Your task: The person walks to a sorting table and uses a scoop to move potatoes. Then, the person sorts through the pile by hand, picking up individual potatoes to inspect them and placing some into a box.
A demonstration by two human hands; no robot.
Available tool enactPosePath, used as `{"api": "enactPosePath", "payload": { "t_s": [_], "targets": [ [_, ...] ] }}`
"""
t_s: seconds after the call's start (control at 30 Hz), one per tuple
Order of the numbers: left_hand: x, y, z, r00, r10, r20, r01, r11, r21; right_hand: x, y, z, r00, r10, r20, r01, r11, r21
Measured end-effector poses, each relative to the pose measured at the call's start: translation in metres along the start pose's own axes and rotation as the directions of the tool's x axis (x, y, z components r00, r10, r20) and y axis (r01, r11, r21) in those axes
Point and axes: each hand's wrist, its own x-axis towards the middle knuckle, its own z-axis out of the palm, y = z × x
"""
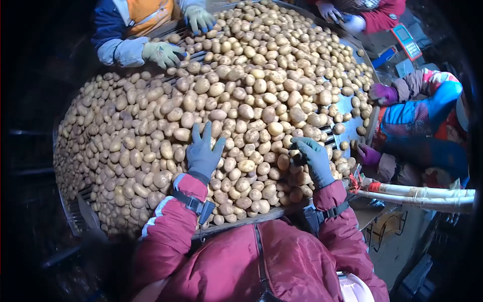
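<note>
Maroon zip-up jacket (pixel 221 267) up close, heap of tan oval potatoes (pixel 246 111) just past it. Left blue-gray gloved hand (pixel 204 153) has fingers spread over them; right blue-gray gloved hand (pixel 316 160)'s curled there too, can't tell if gripping.

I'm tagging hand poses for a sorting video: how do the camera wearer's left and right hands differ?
The left hand has its fingers spread wide, while the right hand has its fingers bent. The left hand points mostly away from the body; the right hand's fingers angle leftward. Both wear blue-grey gloves and are at the potatoes; whether the right holds one is unclear.
</note>
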Motion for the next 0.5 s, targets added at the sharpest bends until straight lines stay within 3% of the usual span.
{"api": "enactPosePath", "payload": {
  "t_s": [0.03, 0.1, 0.13, 0.17, 0.2, 0.23, 0.27, 0.3, 0.33, 0.37, 0.4, 0.43, 0.47, 0.5],
  "targets": [
    [0.0, 0.008, -0.003, 1.0, 0.01, -0.001, -0.01, 1.0, -0.01, 0.005, 0.001, -0.001, 0.999, -0.024, -0.025, 0.024, 1.0, -0.008],
    [-0.003, 0.03, -0.022, 0.992, -0.12, 0.047, 0.126, 0.982, -0.144, 0.023, 0.012, -0.009, 1.0, -0.021, -0.011, 0.022, 0.999, 0.037],
    [-0.011, -0.004, 0.04, 0.996, -0.021, 0.089, 0.04, 0.975, -0.219, 0.041, 0.025, -0.021, 0.988, -0.139, -0.066, 0.135, 0.989, -0.06],
    [-0.01, 0.009, 0.024, 0.996, -0.016, 0.084, 0.035, 0.973, -0.228, 0.055, 0.028, -0.03, 0.96, -0.26, -0.108, 0.241, 0.957, -0.162],
    [-0.007, 0.031, -0.01, 0.996, -0.024, 0.09, 0.043, 0.974, -0.223, 0.057, 0.004, -0.031, 0.951, -0.248, -0.183, 0.217, 0.96, -0.175],
    [-0.007, 0.045, -0.029, 0.995, -0.034, 0.097, 0.055, 0.975, -0.216, 0.073, -0.004, -0.044, 0.909, -0.361, -0.21, 0.338, 0.931, -0.139],
    [-0.01, 0.047, -0.025, 0.997, 0.005, 0.083, 0.013, 0.974, -0.224, 0.086, -0.018, -0.049, 0.881, -0.318, -0.35, 0.289, 0.948, -0.133],
    [-0.014, 0.046, -0.01, 0.997, -0.001, 0.076, 0.018, 0.974, -0.228, 0.083, -0.05, -0.044, 0.842, -0.362, -0.4, 0.233, 0.913, -0.335],
    [-0.02, 0.042, 0.011, 0.997, 0.068, 0.047, -0.059, 0.985, -0.159, 0.117, -0.037, -0.076, 0.839, -0.445, -0.313, 0.276, 0.844, -0.46],
    [-0.023, 0.039, 0.02, 0.991, 0.129, 0.024, -0.127, 0.989, -0.081, 0.137, -0.038, -0.083, 0.84, -0.411, -0.355, 0.192, 0.837, -0.513],
    [-0.014, 0.058, -0.021, 0.988, 0.046, 0.146, -0.017, 0.98, -0.197, 0.162, -0.029, -0.099, 0.854, -0.408, -0.322, 0.117, 0.755, -0.645],
    [-0.016, 0.068, -0.027, 0.993, 0.08, 0.082, -0.071, 0.991, -0.112, 0.194, -0.016, -0.11, 0.872, -0.403, -0.278, 0.057, 0.648, -0.759],
    [-0.017, 0.062, 0.012, 0.964, 0.265, -0.007, -0.265, 0.963, -0.039, 0.218, 0.001, -0.116, 0.82, -0.545, -0.176, 0.129, 0.474, -0.871],
    [-0.012, 0.089, -0.026, 0.954, 0.141, 0.263, -0.086, 0.974, -0.212, 0.231, 0.019, -0.11, 0.746, -0.663, -0.058, 0.179, 0.283, -0.942]
  ]
}}
